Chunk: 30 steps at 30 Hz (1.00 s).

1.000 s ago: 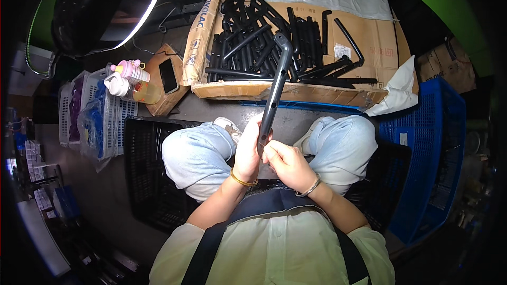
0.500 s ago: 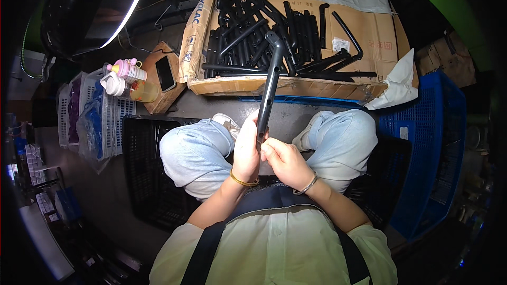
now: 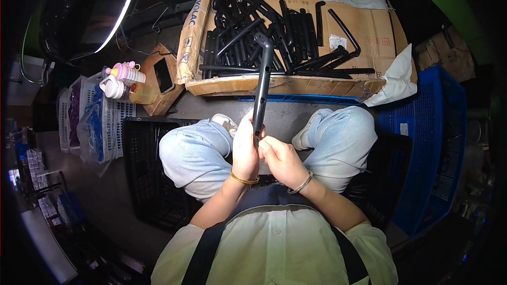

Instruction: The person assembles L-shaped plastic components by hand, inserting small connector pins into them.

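1. Dim workshop floor surrounds a seated person; a flattened cardboard sheet (image 3: 369,26) at twelve o'clock serves as a tray, its near edge folded up, probably to stop the pile of black tubes (image 3: 280,37) from rolling off toward the knees.
2. One long black tube (image 3: 262,87) stands nearly upright between the knees, its bent top end pointing toward the pile and its lower end down at the hands.
3. The left hand (image 3: 245,150) is wrapped around the lower end, fingers curled tight on it, likely to steady it.
4. The right hand (image 3: 282,161), at four o'clock from the left hand, has its fingers bunched at the tube's bottom tip; whether it pinches the tube I cannot tell.
5. A black crate (image 3: 148,179) sits at eight o'clock, a blue crate (image 3: 433,142) at three o'clock, both within reach.
6. A bottle with a pink cap (image 3: 127,74) stands at ten o'clock, out of the way.
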### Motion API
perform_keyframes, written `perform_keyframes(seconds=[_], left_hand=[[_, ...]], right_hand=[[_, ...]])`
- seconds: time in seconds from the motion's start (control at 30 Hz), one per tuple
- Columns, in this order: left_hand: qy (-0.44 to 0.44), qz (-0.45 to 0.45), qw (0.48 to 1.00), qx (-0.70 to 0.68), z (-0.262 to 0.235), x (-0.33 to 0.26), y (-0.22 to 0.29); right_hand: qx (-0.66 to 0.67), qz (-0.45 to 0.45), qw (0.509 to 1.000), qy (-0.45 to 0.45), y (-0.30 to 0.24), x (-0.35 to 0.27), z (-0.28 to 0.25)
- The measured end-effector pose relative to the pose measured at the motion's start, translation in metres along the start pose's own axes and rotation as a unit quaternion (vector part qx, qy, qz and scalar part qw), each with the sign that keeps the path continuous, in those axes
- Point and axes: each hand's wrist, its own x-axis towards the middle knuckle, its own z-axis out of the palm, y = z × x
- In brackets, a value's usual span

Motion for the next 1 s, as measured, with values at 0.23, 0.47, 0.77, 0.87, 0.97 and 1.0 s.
perform_keyframes(seconds=[0.23,0.47,0.77,0.87,0.97,1.0], left_hand=[[-0.031,-0.017,0.999,-0.015,-0.004,0.002,0.003],[-0.011,-0.026,1.0,-0.01,0.0,0.001,0.004],[-0.008,0.098,0.978,0.185,0.014,-0.021,-0.008],[-0.038,0.007,0.996,0.077,0.01,-0.02,-0.007],[-0.108,-0.145,0.974,-0.135,0.001,-0.015,0.009],[-0.109,-0.124,0.983,-0.078,-0.001,-0.013,0.006]], right_hand=[[-0.026,-0.027,0.999,-0.028,-0.008,0.002,-0.006],[0.045,-0.042,0.998,0.031,0.006,-0.002,0.008],[0.18,-0.096,0.969,0.141,-0.013,0.036,-0.012],[0.233,-0.008,0.969,0.082,-0.006,0.035,-0.023],[0.267,0.093,0.959,-0.004,-0.004,0.029,-0.033],[0.262,0.067,0.963,0.009,-0.006,0.027,-0.032]])
